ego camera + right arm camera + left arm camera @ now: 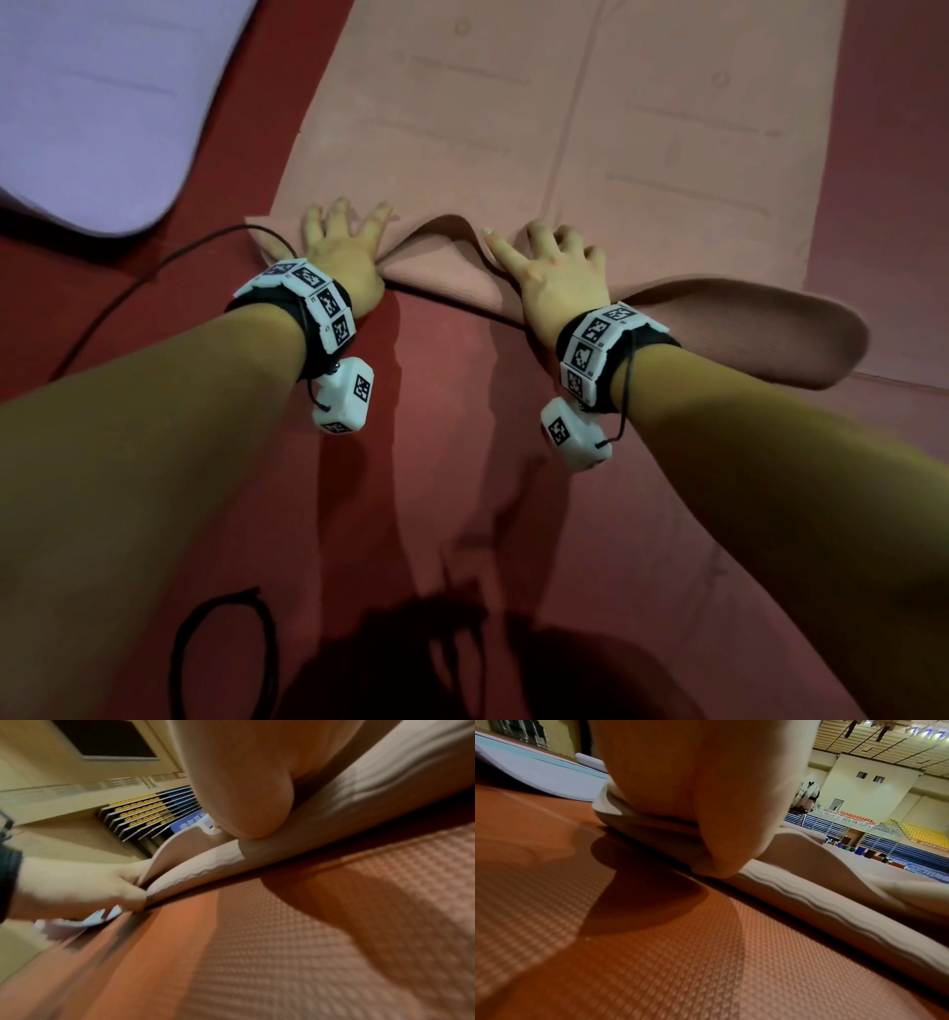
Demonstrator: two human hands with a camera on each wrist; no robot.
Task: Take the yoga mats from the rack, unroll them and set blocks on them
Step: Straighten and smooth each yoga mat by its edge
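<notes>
- Currently flattening the near end of the pink yoga mat [539, 128], unrolled away from both hands across the red floor matting [462, 488].
- Near edge not yet flat: humped up between the two hands, curled upward in a lip just beyond the right wrist.
- Left hand [341, 257]: fingers spread, palm pressed down on the mat's near left corner.
- Right hand [557, 272]: fingers loosely splayed, pressing down on the edge beside the hump; thumb position under or over the edge not discernible.
- To finish well, probably: slide palms outward from the hump toward each corner, keeping steady downward pressure; hold the curled lip down, or reverse-roll it briefly, since a mat with roll memory tends to spring back.
- Keep the black cable [154, 272], lying just outside the left wrist, clear of the mat's underside.
- Lilac mat [92, 103]: well beyond the left hand, apart from the pink one.
- Blocks: none in view.
</notes>
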